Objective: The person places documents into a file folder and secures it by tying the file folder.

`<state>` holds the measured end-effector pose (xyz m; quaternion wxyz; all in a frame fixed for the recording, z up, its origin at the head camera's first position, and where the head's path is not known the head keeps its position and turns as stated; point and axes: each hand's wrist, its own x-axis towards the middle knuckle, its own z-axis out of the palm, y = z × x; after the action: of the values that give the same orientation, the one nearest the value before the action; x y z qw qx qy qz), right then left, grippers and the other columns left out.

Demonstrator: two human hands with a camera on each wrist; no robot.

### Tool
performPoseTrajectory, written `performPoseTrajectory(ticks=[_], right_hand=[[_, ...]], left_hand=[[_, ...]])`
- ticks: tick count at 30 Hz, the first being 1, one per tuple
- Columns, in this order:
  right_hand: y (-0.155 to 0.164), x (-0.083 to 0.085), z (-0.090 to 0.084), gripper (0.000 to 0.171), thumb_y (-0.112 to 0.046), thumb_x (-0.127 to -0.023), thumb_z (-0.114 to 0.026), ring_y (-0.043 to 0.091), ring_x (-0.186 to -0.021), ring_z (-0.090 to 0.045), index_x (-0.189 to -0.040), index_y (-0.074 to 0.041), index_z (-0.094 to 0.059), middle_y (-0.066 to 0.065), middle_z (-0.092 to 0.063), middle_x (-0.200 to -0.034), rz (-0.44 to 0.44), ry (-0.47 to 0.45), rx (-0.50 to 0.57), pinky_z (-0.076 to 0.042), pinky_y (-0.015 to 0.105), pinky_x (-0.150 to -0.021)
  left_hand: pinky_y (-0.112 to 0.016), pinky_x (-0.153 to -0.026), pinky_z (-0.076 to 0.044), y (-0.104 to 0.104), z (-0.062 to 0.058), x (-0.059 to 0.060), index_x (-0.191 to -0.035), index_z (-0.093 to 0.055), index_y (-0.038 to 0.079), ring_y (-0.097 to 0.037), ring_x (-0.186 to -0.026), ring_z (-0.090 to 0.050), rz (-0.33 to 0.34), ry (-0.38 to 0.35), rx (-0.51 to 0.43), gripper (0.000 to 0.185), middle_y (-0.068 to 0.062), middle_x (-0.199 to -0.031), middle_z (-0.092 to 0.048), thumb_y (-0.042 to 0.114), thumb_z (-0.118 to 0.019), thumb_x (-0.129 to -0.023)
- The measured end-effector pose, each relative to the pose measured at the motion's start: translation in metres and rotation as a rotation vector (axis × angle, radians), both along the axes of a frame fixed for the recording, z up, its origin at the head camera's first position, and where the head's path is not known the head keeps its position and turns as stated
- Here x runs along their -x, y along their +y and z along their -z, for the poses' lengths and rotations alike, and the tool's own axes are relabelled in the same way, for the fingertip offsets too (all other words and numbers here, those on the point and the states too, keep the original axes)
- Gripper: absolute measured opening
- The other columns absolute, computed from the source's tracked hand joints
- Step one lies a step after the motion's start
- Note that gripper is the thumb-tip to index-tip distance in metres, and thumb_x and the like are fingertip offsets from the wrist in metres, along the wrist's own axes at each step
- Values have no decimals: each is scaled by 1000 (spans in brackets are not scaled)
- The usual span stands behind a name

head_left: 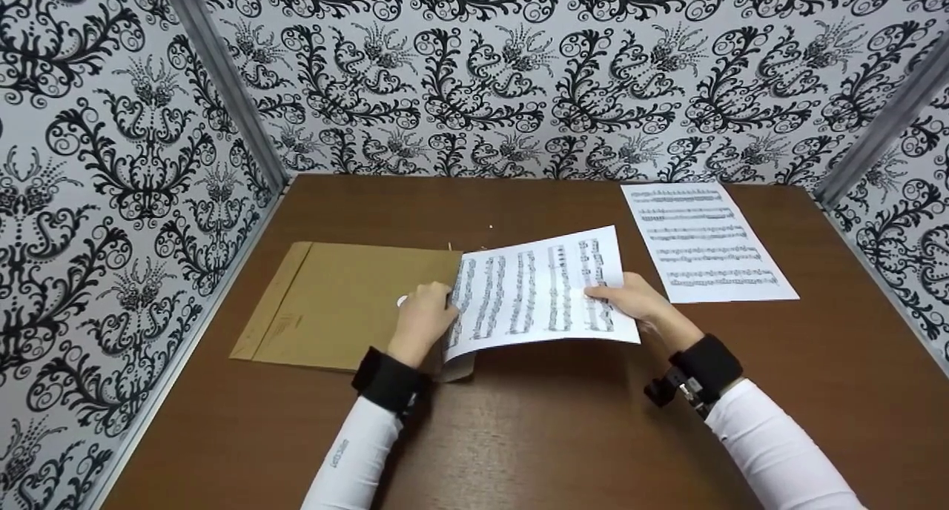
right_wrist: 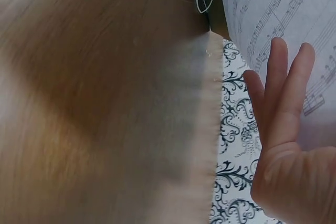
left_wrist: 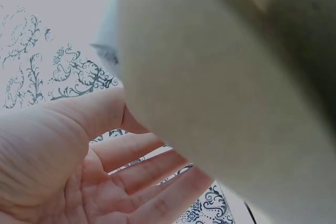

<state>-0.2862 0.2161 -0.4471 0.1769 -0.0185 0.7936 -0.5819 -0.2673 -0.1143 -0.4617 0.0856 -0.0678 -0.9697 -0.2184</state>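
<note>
Reading my head feed as a clock face centred on the table (head_left: 519, 443), I have the envelope (head_left: 334, 295) lying at 9 o'clock, its mouth towards 3. My left hand (head_left: 428, 317) grips the edge of that mouth between thumb and fingers; a white disc (head_left: 402, 301) shows just beside it, at its 10. My right hand (head_left: 630, 299) pinches the sheet (head_left: 534, 295) near its 3 o'clock end, thumb on top; in the right wrist feed, three fingers show extended. The sheet, printed with music, bows near the centre between both hands, its 9 o'clock end at the mouth; I cannot tell whether any of it is inside. A second sheet (head_left: 708, 243) lies flat at 2, before the patterned wall (head_left: 504, 87) at 12.
</note>
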Motion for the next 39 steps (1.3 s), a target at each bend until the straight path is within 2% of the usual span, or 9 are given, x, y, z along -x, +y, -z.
performPoseTrajectory(ticks=[8, 15, 24, 29, 34, 39], right_hand=[[7, 8, 7, 45, -13, -101, -60, 3, -67, -72, -135, 15, -51, -10, -73, -78, -26, -50, 29, -58, 18, -61], [10, 11, 12, 32, -12, -100, -63, 2, -66, -71, -124, 8, -59, -11, -73, -75, -7, -81, 67, -56, 16, -60], [4, 6, 16, 41, -13, -103, -59, 8, -73, -76, -135, 10, -51, -6, -75, -83, -48, -109, 132, -62, 24, -66], [-4, 3, 18, 42, -12, -103, -58, 10, -73, -76, -137, 11, -50, -5, -76, -84, -38, -105, 172, -63, 26, -66], [-13, 0, 21, 45, -12, -103, -57, 10, -75, -77, -141, 11, -48, -5, -76, -86, -21, -100, 190, -64, 27, -68], [-23, -2, 23, 48, -12, -104, -55, 11, -76, -77, -144, 12, -44, -4, -76, -88, -24, -98, 178, -64, 27, -68]], left_hand=[[-48, -60, -52, -4, -1, 2, -72, -65, 3, -37, -73, -71, 26, -21, -15, 14, -19, -87, -77, 7, -68, -85], [-51, -64, -54, -4, -4, 0, -74, -66, 4, -38, -74, -71, 33, -31, -25, 14, -19, -89, -76, 8, -69, -87], [-49, -61, -52, -4, -1, 2, -75, -68, 4, -36, -71, -69, 25, -27, -23, 10, -19, -87, -76, 6, -67, -85], [-50, -63, -53, -3, -1, 0, -80, -71, 3, -39, -76, -71, 18, -33, -21, 7, -20, -90, -77, 8, -69, -85], [-47, -60, -51, -1, -2, 0, -75, -67, 3, -37, -73, -71, 19, -22, -19, 13, -20, -87, -76, 6, -68, -87], [-47, -61, -50, 0, -2, 0, -85, -74, 1, -38, -78, -73, 11, -20, -7, 8, -20, -92, -77, 6, -67, -87]])
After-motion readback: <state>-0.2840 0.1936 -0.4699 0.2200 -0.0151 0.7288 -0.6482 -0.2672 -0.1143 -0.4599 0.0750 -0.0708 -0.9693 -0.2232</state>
